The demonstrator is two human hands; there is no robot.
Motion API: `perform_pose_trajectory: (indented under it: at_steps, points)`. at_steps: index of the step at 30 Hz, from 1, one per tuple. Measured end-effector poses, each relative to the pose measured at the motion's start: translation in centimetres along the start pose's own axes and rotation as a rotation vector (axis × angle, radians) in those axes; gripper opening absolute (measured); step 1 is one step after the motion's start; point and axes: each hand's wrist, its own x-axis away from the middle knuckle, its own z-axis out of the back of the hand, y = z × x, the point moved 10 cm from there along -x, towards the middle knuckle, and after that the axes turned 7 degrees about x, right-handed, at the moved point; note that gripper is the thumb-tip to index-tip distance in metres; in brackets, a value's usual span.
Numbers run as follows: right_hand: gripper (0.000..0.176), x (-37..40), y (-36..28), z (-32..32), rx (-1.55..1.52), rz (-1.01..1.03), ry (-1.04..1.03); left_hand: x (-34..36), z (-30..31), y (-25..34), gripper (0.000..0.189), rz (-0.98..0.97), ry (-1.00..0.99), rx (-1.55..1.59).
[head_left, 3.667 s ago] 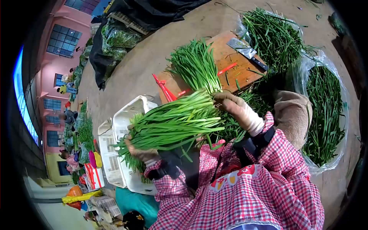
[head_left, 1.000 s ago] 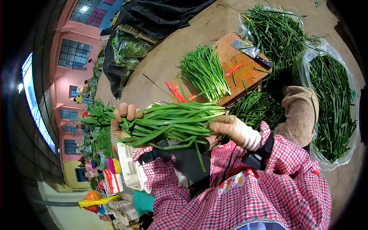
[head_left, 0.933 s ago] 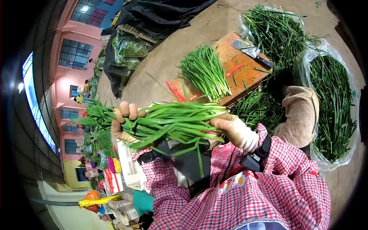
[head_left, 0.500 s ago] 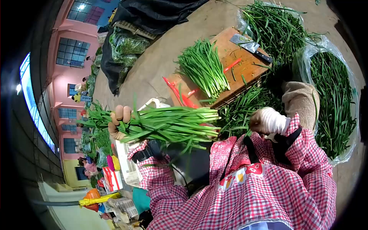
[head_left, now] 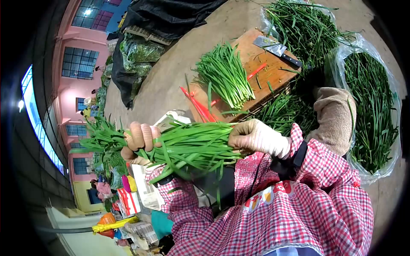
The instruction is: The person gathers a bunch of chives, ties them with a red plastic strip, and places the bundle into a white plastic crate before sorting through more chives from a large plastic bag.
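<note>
My gloved left hand (head_left: 141, 141) is wrapped round the leafy part of a loose bunch of garlic chives (head_left: 194, 143), held up in front of my apron. At the pale cut ends of the same bunch, my gloved right hand (head_left: 260, 137) has its fingers closed on the stalks; its fingertips are partly hidden. Beyond the hands, a second, neat bunch of chives (head_left: 224, 77) lies on a wooden cutting board (head_left: 271, 85). A cleaver (head_left: 275, 48) with a black handle rests at the board's far corner. Red ties (head_left: 198, 106) lie at the board's left edge.
Plastic bags of loose chives (head_left: 369, 115) stand to the right, with another heap (head_left: 299, 32) at the back. A beige cloth-covered knee (head_left: 335, 115) sits by the bag. A white crate (head_left: 147, 185) is at lower left. Black sheeting (head_left: 166, 19) covers greens behind; people are far off.
My right hand has come in from the right and closed on the stalk ends of the bunch. The left hand keeps its hold and has shifted slightly.
</note>
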Motion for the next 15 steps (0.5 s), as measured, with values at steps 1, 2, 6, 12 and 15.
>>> perform_pose_trajectory:
  at_steps: [1,2,6,12,15]
  points:
    - [0.018,0.0,0.3,-0.6,-0.026,-0.012,-0.040,0.1,0.0,0.2,0.035,0.006,-0.021,-0.002]
    - [0.017,0.4,0.3,-0.9,-0.038,0.001,-0.106,0.1,-0.1,0.3,0.036,0.013,-0.043,-0.003]
    - [0.019,3.8,0.9,-0.5,-0.014,-0.042,-0.393,0.4,0.3,2.2,0.039,-0.037,-0.156,0.069]
    - [0.039,4.5,1.4,9.3,1.480,-0.182,-0.084,-0.2,-1.8,3.6,0.042,0.119,-0.551,0.112]
    - [0.042,4.4,-7.8,5.8,0.695,0.409,-0.042,-0.1,-2.3,2.8,0.038,0.146,-0.578,0.179]
